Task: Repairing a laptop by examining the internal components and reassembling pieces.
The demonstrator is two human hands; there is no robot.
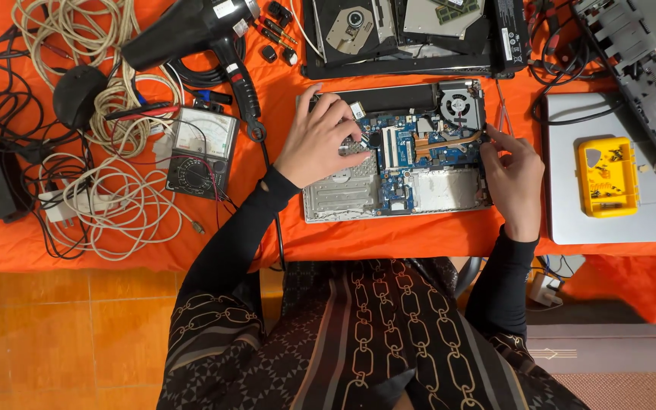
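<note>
- The left hand (314,140) lies palm down on the opened laptop base (395,156), its fingers curled onto the upper left part of the blue circuit board (408,152); the grip is loose and closes on nothing I can make out, the fingertips only pressing on the board.
- The right hand (516,178) rests at the right edge of the same base, thumb and forefinger pinched together near the end of the copper heat pipe (449,140); whether that grip holds a small part is too fine to tell.
- The laptop base sits in the middle of the worktop (389,239), which is covered with an orange cloth, straight in front of the person, with its round cooling fan (458,102) in the upper right corner.
- Just behind the base lies another dismantled laptop (411,34) with a disc drive showing.
- To the right, beside the right hand, is a closed silver laptop (616,171) with a yellow parts box (607,176) lying on it.
- To the left of the left hand lies an analogue multimeter (203,148), and above it a black hair dryer (199,30).
- Further left, a tangle of beige and black cables (108,152) spreads over the cloth.
- Both arms wear black sleeves.
</note>
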